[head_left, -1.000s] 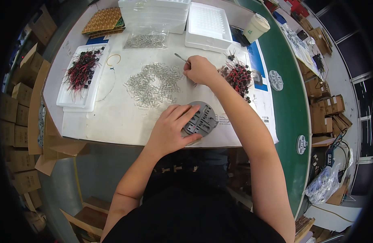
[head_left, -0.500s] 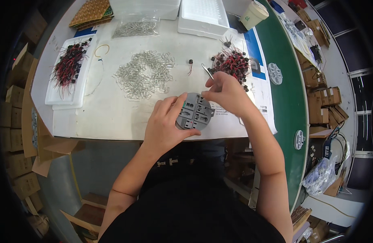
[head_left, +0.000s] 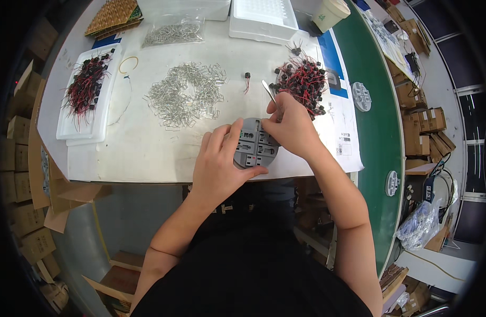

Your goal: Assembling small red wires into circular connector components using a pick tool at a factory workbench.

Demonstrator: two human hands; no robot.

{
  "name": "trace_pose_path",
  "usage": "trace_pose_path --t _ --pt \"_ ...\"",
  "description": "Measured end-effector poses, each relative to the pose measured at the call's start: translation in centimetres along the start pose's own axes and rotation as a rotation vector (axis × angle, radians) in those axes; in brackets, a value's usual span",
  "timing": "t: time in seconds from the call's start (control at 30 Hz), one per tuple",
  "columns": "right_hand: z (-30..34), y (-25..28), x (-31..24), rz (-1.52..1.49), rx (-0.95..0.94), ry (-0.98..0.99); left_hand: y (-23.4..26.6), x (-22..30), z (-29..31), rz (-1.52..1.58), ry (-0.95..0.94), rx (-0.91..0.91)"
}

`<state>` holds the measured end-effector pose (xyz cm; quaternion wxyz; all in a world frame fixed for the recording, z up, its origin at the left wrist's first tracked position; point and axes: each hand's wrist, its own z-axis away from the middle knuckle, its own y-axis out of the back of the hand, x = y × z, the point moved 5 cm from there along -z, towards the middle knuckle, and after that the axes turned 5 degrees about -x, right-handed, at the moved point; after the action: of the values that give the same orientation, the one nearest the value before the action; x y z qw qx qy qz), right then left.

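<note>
- Over the last second the right hand (head_left: pixel 291 122) has moved back from the gap between the metal clips (head_left: pixel 203 95) and the wired black parts (head_left: pixel 303 82) to the disc's far right edge
- Grey disc (head_left: pixel 257 143): on the tabletop (head_left: pixel 126 158) near its front edge, nearer the left hand (head_left: pixel 217 156), whose grip curls around its left side, thumb along the near rim
- Right grip: pinched in, a slim metal tool (head_left: pixel 267 91) jutting out, long axis pointing away and slightly left; cannot tell whether the fingertips hold anything else
- From the right grip the round disc lies toward the body and left
</note>
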<state>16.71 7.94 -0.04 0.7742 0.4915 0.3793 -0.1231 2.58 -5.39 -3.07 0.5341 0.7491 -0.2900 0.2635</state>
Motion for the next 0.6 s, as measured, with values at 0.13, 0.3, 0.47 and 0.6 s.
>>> trace_pose_path --t 0.13,0.3,0.47,0.6 --pt "0.2 0.1 0.1 -0.022 0.052 0.012 0.1 -0.1 0.0 0.007 -0.004 0.000" --pt "0.2 0.0 0.4 -0.004 0.020 0.014 0.1 0.1 -0.1 -0.005 -0.010 -0.009" --pt "0.0 0.1 0.2 0.041 -0.020 0.000 0.0 -0.2 -0.1 -0.017 -0.013 0.001" --pt "1.1 1.2 0.9 -0.026 -0.021 0.041 0.2 -0.2 0.0 -0.018 0.006 -0.018"
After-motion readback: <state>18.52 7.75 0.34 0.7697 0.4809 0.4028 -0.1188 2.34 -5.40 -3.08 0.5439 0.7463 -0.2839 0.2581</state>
